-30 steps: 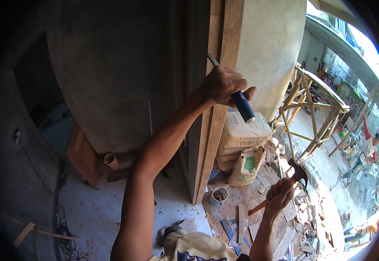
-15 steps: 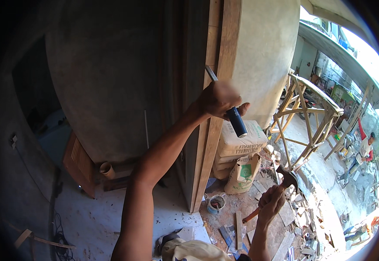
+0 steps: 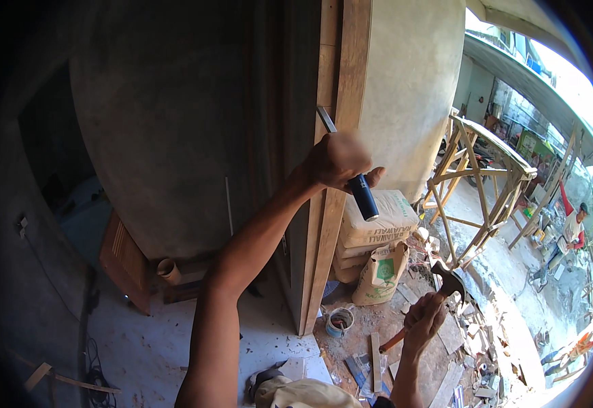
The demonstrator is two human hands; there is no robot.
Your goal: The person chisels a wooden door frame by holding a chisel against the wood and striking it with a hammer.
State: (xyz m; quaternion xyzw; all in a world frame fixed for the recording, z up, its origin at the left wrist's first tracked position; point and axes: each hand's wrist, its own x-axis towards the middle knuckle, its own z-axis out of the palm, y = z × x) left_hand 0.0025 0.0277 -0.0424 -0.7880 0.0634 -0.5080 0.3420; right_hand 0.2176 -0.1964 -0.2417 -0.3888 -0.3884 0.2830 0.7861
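Note:
My left hand (image 3: 341, 160) is wrapped round a chisel (image 3: 364, 198) with a dark handle and silver end cap. Its flat metal blade (image 3: 326, 118) lies against the wooden door frame (image 3: 351, 61); whether the edge bites the wood cannot be made out. Lower right, my right hand (image 3: 424, 319) grips a claw hammer (image 3: 449, 280) by its reddish wooden handle, with the dark head raised below and right of the chisel, apart from it.
Stacked sacks (image 3: 376, 214) and an open sack (image 3: 380, 272) stand beside the frame, near a bucket (image 3: 339, 321) and rubble. A timber scaffold (image 3: 480, 170) and a co-worker (image 3: 572, 231) are outside at right. A wooden panel (image 3: 123, 265) leans inside at left.
Since a second ago the chisel has shifted a little down along the frame, and the hammer slightly down and left in the picture. The whole view has also shifted a little.

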